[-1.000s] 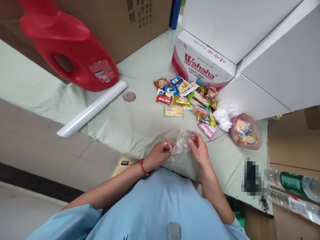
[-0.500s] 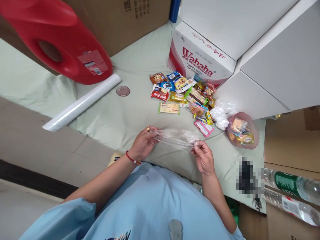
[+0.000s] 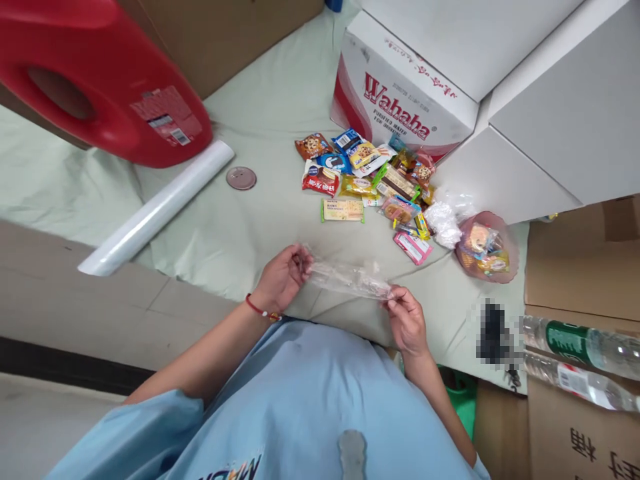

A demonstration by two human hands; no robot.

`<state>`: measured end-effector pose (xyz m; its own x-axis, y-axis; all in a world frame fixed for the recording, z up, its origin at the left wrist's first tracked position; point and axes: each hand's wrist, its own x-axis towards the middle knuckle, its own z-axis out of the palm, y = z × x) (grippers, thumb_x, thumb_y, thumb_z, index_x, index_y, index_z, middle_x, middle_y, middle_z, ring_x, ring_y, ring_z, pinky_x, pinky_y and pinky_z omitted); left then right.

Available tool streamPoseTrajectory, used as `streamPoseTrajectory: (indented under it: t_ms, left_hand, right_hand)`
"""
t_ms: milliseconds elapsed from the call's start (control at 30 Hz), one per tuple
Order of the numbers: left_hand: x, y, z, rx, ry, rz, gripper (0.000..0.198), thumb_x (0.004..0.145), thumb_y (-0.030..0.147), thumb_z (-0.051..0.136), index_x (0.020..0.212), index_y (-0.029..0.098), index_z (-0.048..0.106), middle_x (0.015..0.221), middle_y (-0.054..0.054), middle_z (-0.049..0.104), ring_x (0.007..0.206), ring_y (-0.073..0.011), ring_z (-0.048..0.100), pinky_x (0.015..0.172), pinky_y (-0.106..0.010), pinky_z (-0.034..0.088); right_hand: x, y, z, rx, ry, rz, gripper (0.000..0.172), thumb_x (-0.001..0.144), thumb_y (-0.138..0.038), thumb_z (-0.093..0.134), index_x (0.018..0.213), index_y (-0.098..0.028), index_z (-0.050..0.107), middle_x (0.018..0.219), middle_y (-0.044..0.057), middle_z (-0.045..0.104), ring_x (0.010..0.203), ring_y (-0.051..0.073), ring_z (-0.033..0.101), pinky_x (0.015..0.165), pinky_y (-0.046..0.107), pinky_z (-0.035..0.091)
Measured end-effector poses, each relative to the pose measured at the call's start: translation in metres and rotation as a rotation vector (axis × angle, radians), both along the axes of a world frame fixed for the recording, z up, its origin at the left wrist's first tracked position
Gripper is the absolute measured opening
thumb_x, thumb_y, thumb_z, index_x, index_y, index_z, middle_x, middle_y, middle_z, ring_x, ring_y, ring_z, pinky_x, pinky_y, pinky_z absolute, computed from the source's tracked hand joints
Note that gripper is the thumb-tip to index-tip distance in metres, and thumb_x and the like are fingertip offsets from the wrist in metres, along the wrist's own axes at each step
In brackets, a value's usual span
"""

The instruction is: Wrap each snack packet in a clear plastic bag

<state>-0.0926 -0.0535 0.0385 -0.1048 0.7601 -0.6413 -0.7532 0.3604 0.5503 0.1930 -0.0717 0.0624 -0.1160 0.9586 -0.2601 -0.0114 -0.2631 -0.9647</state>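
Observation:
A piece of thin clear plastic film [image 3: 345,279] is stretched between my two hands, low over the cloth-covered surface. My left hand [image 3: 281,277] pinches its left end; a red and white bracelet circles that wrist. At the other end, slightly lower, the fingertips of my right hand [image 3: 407,317] are closed on the film. Whether it is a bag or a flat cover cannot be made out. Beyond the film lies a heap of wrapped snacks [image 3: 343,210]. A pink wrapped snack [image 3: 413,247] is the closest one to my right hand.
A pink translucent bowl [image 3: 510,263] with snacks in it sits right of crumpled clear plastic [image 3: 441,223]. Leftward lie a round lid-like disc [image 3: 241,178], a white roll [image 3: 160,207] and a big red jug [image 3: 150,87]. A Wahaba-style carton [image 3: 400,93] stands behind; bottles [image 3: 567,340] lie at right.
The film has gone from a wide, twisted stretch to a narrower band sagging between my hands. My left hand has shifted slightly left and its grip has changed. The camera view has moved a little.

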Motion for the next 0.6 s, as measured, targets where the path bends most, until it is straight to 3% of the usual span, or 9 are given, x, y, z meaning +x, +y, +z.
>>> streamPoseTrajectory:
  t_ms: [67,133,200,300,367,467,600]
  left_hand:
    - [-0.008,-0.012,0.002,0.019,0.312,-0.002,0.025,0.089,0.044,0.065,0.088,0.019,0.063,0.088,-0.004,0.067,0.072,-0.014,0.061,0.062,-0.024,0.048]
    - [-0.019,-0.024,0.007,0.121,0.729,-0.014,0.035,0.09,0.051,0.064,0.108,0.021,0.065,0.114,-0.008,0.069,0.102,-0.021,0.066,0.086,-0.033,0.054]
    - [-0.029,-0.033,0.015,0.3,1.097,-0.104,0.055,0.09,0.058,0.064,0.133,0.023,0.06,0.14,-0.012,0.061,0.134,-0.0289,0.055,0.113,-0.046,0.045]
    - [-0.035,-0.036,0.025,0.515,1.393,-0.346,0.081,0.088,0.067,0.065,0.154,0.023,0.043,0.159,-0.015,0.047,0.157,-0.0359,0.031,0.129,-0.057,0.021]
    - [-0.034,-0.028,0.025,0.513,1.464,-0.479,0.085,0.09,0.064,0.064,0.158,0.022,0.037,0.162,-0.017,0.045,0.159,-0.0371,0.026,0.13,-0.06,0.015]
    - [-0.026,-0.008,0.017,0.464,1.423,-0.562,0.079,0.091,0.052,0.063,0.159,0.019,0.037,0.16,-0.019,0.047,0.156,-0.0373,0.034,0.129,-0.06,0.022]
    - [-0.002,0.016,0.012,0.492,1.013,-0.619,0.079,0.086,0.047,0.071,0.154,0.018,0.045,0.151,-0.02,0.056,0.137,-0.0349,0.057,0.117,-0.053,0.044]
  right_hand:
    - [-0.01,0.007,0.006,0.037,0.062,0.055,0.014,0.084,-0.038,0.074,0.086,-0.025,0.068,0.109,0.006,0.072,0.106,0.026,0.067,0.089,0.038,0.053]
    - [-0.02,0.015,0.012,0.069,0.083,0.155,0.009,0.086,-0.034,0.071,0.086,-0.025,0.068,0.121,0.007,0.072,0.123,0.03,0.063,0.102,0.044,0.05]
    - [-0.03,0.022,0.016,0.094,0.072,0.271,0.006,0.09,-0.031,0.068,0.087,-0.026,0.067,0.133,0.007,0.069,0.129,0.031,0.061,0.107,0.048,0.048]
    - [-0.045,0.029,0.023,0.137,0.008,0.452,0.006,0.092,-0.029,0.064,0.087,-0.025,0.066,0.145,0.007,0.063,0.12,0.028,0.066,0.105,0.048,0.05]
    - [-0.054,0.033,0.028,0.179,-0.026,0.57,0.007,0.092,-0.027,0.063,0.085,-0.025,0.064,0.149,0.007,0.061,0.114,0.027,0.067,0.104,0.047,0.051]
    - [-0.059,0.033,0.034,0.223,-0.013,0.68,0.008,0.09,-0.024,0.061,0.082,-0.024,0.063,0.154,0.007,0.057,0.112,0.028,0.068,0.102,0.048,0.05]
    - [-0.041,0.026,0.031,0.193,0.038,0.6,0.01,0.086,-0.029,0.064,0.078,-0.023,0.063,0.156,0.005,0.055,0.111,0.03,0.069,0.101,0.049,0.05]
